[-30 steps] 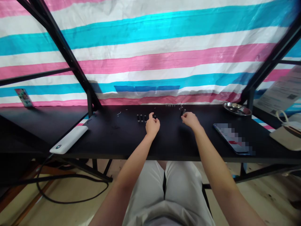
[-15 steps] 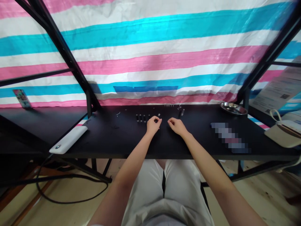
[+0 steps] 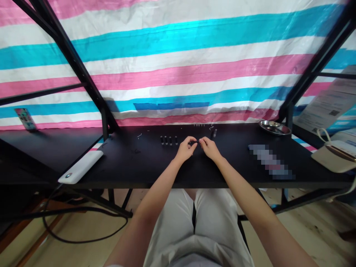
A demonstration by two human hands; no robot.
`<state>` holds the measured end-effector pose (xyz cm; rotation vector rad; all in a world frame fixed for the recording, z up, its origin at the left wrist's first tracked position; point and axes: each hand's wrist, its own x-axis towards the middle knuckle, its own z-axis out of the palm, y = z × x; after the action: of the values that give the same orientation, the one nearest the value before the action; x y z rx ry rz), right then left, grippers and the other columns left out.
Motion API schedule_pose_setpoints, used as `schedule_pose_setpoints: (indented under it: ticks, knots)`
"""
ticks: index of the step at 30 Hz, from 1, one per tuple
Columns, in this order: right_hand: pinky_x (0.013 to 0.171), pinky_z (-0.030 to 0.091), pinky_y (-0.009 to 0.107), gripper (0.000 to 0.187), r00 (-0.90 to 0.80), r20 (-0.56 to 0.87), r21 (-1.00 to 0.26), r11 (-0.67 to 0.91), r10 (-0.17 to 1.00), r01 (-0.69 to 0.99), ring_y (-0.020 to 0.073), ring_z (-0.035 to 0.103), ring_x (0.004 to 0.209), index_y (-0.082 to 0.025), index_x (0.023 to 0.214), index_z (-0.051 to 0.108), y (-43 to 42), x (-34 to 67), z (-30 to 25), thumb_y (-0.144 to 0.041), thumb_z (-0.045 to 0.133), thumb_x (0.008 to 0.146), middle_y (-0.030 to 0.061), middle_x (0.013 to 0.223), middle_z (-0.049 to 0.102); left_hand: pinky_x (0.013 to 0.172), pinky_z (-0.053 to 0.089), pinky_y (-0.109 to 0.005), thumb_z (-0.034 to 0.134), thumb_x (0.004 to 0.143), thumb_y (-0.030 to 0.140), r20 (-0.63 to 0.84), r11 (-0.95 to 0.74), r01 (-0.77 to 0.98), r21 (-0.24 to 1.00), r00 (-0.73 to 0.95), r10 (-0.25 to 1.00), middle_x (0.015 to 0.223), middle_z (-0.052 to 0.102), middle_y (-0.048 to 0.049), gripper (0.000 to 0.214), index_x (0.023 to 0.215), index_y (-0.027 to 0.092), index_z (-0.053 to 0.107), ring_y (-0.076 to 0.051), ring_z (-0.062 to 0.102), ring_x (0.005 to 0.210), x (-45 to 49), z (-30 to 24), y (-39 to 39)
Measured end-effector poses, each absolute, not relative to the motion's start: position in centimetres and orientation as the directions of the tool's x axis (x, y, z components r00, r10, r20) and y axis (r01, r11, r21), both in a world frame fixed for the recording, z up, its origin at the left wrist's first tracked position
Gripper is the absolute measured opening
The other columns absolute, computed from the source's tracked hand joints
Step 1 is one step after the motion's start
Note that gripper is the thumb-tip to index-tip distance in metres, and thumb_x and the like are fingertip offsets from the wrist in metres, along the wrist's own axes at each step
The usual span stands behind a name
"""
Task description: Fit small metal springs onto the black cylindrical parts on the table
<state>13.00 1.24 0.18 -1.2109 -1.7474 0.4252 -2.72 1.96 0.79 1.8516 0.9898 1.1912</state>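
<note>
Above the black table [image 3: 144, 167], my left hand [image 3: 185, 149] and my right hand [image 3: 209, 147] meet with bent fingers. Between their fingertips runs a small dark cylindrical piece [image 3: 194, 141], gripped from both sides. Its ends are covered by fingers, so I cannot make out more of it. Left of my left hand, several small black cylinders with clear ends [image 3: 166, 140] stand in a row. Just behind my right hand are a clear cylinder [image 3: 215, 132] and a dark one beside it.
A row of tiny pale pieces [image 3: 199, 125] lies at the table's back edge, near a curled white thread [image 3: 211, 127]. A metal dish [image 3: 274, 128] sits back right, a blurred item [image 3: 269, 161] before it. A white power bank [image 3: 81, 167] with a cable lies left, a beige bag [image 3: 333, 157] right.
My hands have come together, and the dark piece now spans both sets of fingertips. The small clear-looking bit at my left fingertips is no longer visible there.
</note>
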Motion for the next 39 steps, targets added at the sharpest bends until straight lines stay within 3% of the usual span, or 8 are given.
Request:
schedule_pose_setpoints:
  ticks: [4, 10, 16, 26, 36, 39]
  knots:
    - [0.056, 0.037, 0.023, 0.033, -0.056, 0.507, -0.745, 0.470, 0.860, 0.474, 0.0114, 0.046, 0.053, -0.020, 0.074, 0.050, 1.3, 13.0, 0.0, -0.047, 0.037, 0.086, -0.0024, 0.058, 0.048, 0.036, 0.034, -0.017, 0.052, 0.079, 0.026, 0.320, -0.349, 0.087, 0.933, 0.246, 0.915, 0.087, 0.061, -0.0029, 0.017, 0.091, 0.017, 0.047, -0.002, 0.045, 0.035, -2.6, 0.8, 2.3]
    - [0.054, 0.037, 0.023, 0.036, -0.027, 0.515, -0.753, 0.468, 0.857, 0.462, 0.0109, 0.044, 0.053, -0.020, 0.074, 0.049, 1.1, 12.9, 0.3, -0.051, 0.037, 0.085, -0.0020, 0.059, 0.047, 0.037, 0.036, -0.016, 0.051, 0.080, 0.028, 0.271, -0.290, 0.067, 0.955, 0.208, 0.940, 0.081, 0.064, -0.0027, 0.016, 0.090, 0.015, 0.047, -0.002, 0.046, 0.034, -2.6, 1.3, 2.2]
    - [0.055, 0.038, 0.023, 0.036, -0.031, 0.512, -0.748, 0.463, 0.858, 0.475, 0.0114, 0.045, 0.054, -0.020, 0.074, 0.050, 0.9, 12.8, 0.5, -0.051, 0.036, 0.085, -0.0011, 0.061, 0.049, 0.040, 0.037, -0.017, 0.047, 0.083, 0.032, 0.290, -0.324, 0.191, 0.927, 0.188, 0.938, 0.075, 0.062, -0.0005, 0.017, 0.086, 0.016, 0.048, -0.003, 0.047, 0.037, -2.7, 1.3, 2.2]
    - [0.056, 0.038, 0.023, 0.034, -0.048, 0.532, -0.732, 0.488, 0.845, 0.476, 0.0110, 0.045, 0.053, -0.020, 0.071, 0.049, 0.7, 12.4, 0.6, -0.047, 0.037, 0.086, -0.0017, 0.059, 0.048, 0.059, 0.037, -0.021, 0.032, 0.090, 0.038, 0.406, -0.406, 0.546, 0.733, 0.127, 0.905, 0.060, 0.053, 0.0017, 0.033, 0.069, 0.018, 0.048, -0.010, 0.051, 0.054, -2.8, 1.6, 1.6]
    - [0.057, 0.043, 0.025, 0.029, -0.096, 0.492, -0.786, 0.489, 0.865, 0.380, 0.0111, 0.051, 0.058, -0.019, 0.095, 0.049, 1.5, 12.5, -0.5, -0.045, 0.040, 0.085, 0.0013, 0.077, 0.055, 0.060, 0.035, -0.023, 0.021, 0.091, 0.043, 0.403, -0.325, 0.574, 0.751, -0.009, 0.915, 0.053, 0.050, -0.0005, 0.049, 0.056, 0.018, 0.044, -0.011, 0.048, 0.055, -3.4, 1.5, 2.1]
    - [0.060, 0.045, 0.027, 0.029, -0.136, 0.508, -0.744, 0.512, 0.851, 0.430, 0.0118, 0.053, 0.061, -0.019, 0.101, 0.051, 1.4, 12.6, -0.4, -0.042, 0.041, 0.085, 0.0039, 0.084, 0.057, 0.060, 0.035, -0.022, 0.022, 0.091, 0.044, 0.409, -0.337, 0.579, 0.743, 0.007, 0.913, 0.054, 0.050, -0.0002, 0.048, 0.056, 0.018, 0.044, -0.011, 0.048, 0.055, -3.4, 1.5, 2.1]
